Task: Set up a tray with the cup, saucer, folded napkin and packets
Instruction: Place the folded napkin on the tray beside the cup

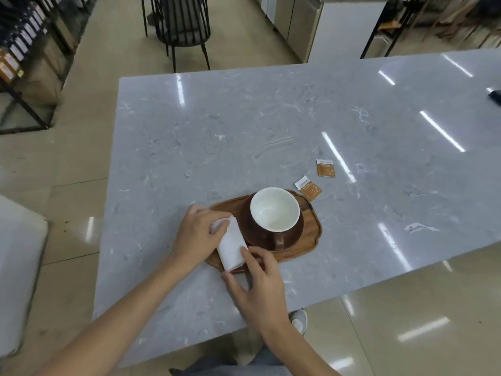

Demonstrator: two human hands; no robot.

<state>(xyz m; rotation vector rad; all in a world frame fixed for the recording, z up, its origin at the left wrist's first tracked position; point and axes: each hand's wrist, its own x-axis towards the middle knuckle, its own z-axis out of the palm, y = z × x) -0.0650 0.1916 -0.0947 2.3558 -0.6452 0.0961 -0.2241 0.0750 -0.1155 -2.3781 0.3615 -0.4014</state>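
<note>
The tray [311,241], an oblong wooden one, lies near the table's [244,126] front edge, toward its left end. On its right half sits the brown saucer [294,236], and the cup [273,210] stands upright on that, white inside and empty, with its handle turned toward the front edge. The folded white napkin [231,245] lies on the tray's left end, just beside the saucer, its near end reaching past the tray's front rim.

The left hand [196,233] rests on the napkin's far end, with its fingers curled over the fold. The right hand [257,283] holds the near end, thumb on top and fingers bent around the edge below.

Two brown-and-white packets lie flat on the table off the tray's far right corner: the near packet [308,188] just beside the rim, the far packet [325,168] a little beyond it toward the table's middle.

A dark object [495,96] lies at the table's right edge. A black chair [180,25] stands on the floor beyond the far edge.
</note>
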